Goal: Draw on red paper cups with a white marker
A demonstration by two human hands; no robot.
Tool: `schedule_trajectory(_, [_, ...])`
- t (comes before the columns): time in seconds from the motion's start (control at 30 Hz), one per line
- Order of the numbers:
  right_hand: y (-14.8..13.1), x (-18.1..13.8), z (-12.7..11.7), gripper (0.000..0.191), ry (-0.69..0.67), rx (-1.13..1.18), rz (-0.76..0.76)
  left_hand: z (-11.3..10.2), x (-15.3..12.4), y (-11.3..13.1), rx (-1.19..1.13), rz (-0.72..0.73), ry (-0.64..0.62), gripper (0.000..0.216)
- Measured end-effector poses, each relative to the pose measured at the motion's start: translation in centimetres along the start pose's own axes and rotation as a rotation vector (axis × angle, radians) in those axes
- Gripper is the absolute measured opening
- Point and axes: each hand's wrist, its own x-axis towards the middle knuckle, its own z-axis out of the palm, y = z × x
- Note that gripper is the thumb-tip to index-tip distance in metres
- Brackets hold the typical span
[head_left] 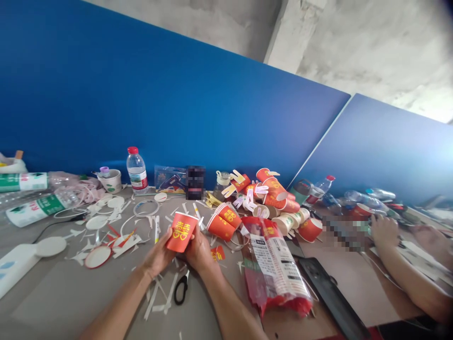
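Observation:
A red paper cup [181,232] with gold characters is held up above the desk between my two hands. My left hand [160,255] grips its left side, and my right hand [198,249] closes on its right side. The cup stands nearly upright, rim up. Below my hands lie black-handled scissors [180,289], partly hidden, among white paper strips [152,298]. Just right of my right hand, nested red paper cups [224,222] lie tilted, and a red paper scrap [217,253] is near them.
A plastic pack of cups [271,264] lies at right, before a pile of red cups [276,191] with paper cut-outs. A water bottle [137,172] stands by the blue partition [177,94]. White discs and scraps litter the left. A co-worker's arm [406,269] is at far right.

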Motion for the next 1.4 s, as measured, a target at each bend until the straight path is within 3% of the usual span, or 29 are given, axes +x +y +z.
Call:
schedule_trajectory(0.1, [0.1,0.0,-0.2,0.063,-0.128,0.109,-0.067,-0.4,0.4,0.7,-0.034,0.035,-0.010,0.055])
schedule_trajectory(0.17, [0.1,0.1,-0.4,0.072,-0.139,0.089,-0.065,-0.7,0.5,1.8,-0.073,0.082,-0.012,0.048])
schedule_trajectory(0.3, [0.4,0.4,-0.7,0.068,-0.157,-0.127,-0.015,-1.0,0.3,3.9,-0.165,0.219,-0.059,0.050])
schedule_trajectory(0.43, [1.0,0.2,-0.3,0.062,-0.210,-0.368,0.028,-0.6,0.1,4.4,-0.233,0.303,-0.095,0.058])
schedule_trajectory(0.53, [1.2,0.0,-0.1,0.060,-0.270,-0.511,0.046,-0.6,0.2,4.0,-0.271,0.295,-0.083,0.062])
schedule_trajectory(0.67, [0.7,0.2,-0.6,0.051,-0.382,-0.536,0.051,-1.4,0.9,3.8,-0.293,0.249,-0.123,0.058])
schedule_trajectory(0.87, [-0.2,0.1,-0.7,0.074,-0.535,-0.487,-0.060,-2.6,1.6,3.7,-0.297,0.204,-0.213,0.050])
schedule_trajectory(0.97, [0.2,0.0,-0.2,0.070,-0.602,-0.401,-0.099,-2.6,1.4,3.6,-0.279,0.184,-0.227,0.049])
schedule_trajectory(1.13, [1.5,0.5,0.4,0.039,-0.476,-0.313,-0.034,-2.3,1.0,3.7,-0.236,0.179,-0.224,0.059])
schedule_trajectory(1.4, [2.4,1.3,1.0,0.024,-0.001,0.220,0.095,-2.7,1.0,3.9,-0.152,0.143,-0.213,0.039])
